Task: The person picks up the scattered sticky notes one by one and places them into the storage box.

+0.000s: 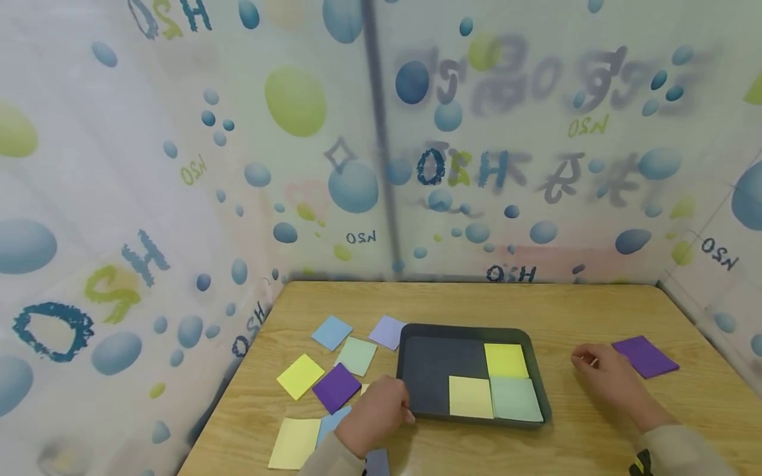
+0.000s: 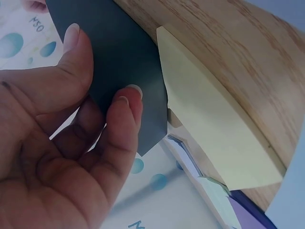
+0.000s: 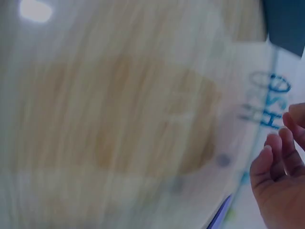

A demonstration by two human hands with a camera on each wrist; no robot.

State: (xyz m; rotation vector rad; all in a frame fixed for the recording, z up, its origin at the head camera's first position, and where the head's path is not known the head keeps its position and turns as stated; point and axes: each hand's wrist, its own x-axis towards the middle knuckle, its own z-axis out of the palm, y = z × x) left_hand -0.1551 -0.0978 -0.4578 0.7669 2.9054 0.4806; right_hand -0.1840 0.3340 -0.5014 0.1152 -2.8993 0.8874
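Observation:
A dark rectangular tray lies on the wooden table. Inside, along its right side and front, lie a bright yellow paper square, a pale yellow one and a pale green one. My left hand grips the tray's front left corner, its curled fingers against the dark wall in the left wrist view. To the right of the tray, my right hand hovers over the table with loosely bent fingers and holds nothing that I can see. Beyond it lies a purple square.
Left of the tray, paper squares lie scattered: blue, lavender, green, yellow, purple and pale yellow. Others are partly hidden by my left arm. Patterned curtains hang around the table.

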